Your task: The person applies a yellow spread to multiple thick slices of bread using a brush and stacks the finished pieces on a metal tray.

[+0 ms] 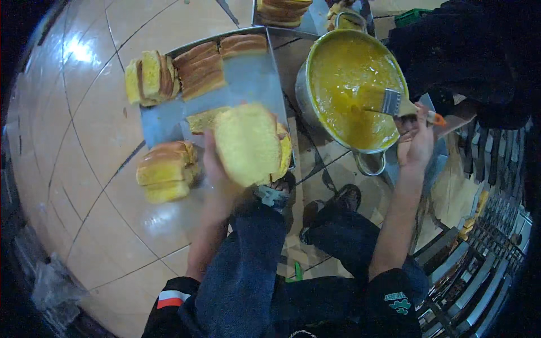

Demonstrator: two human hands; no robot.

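Observation:
My left hand [219, 169] holds several bread slices [249, 143] together, the pale cut face of the front one turned up and slightly blurred. My right hand [414, 139] grips the handle of a flat brush [392, 101], whose bristles are over or in yellow liquid [351, 76] in a large metal pot [305, 97] with loop handles. Left of the pot, a metal tray [249, 80] holds rows of brown-crusted bread [200, 69]. One bread stack [152, 78] lies at the tray's left edge, and another stack [167, 171], partly yellow, lies near its lower left corner.
A second tray [312, 17] with bread [283, 12] is at the top. Dark cloth, seemingly another person's clothing [452, 55], is beyond the pot. Metal racks or stacked trays [477, 287] fill the lower right. A clear plastic bag [55, 287] lies on the tiled floor [105, 228] at lower left.

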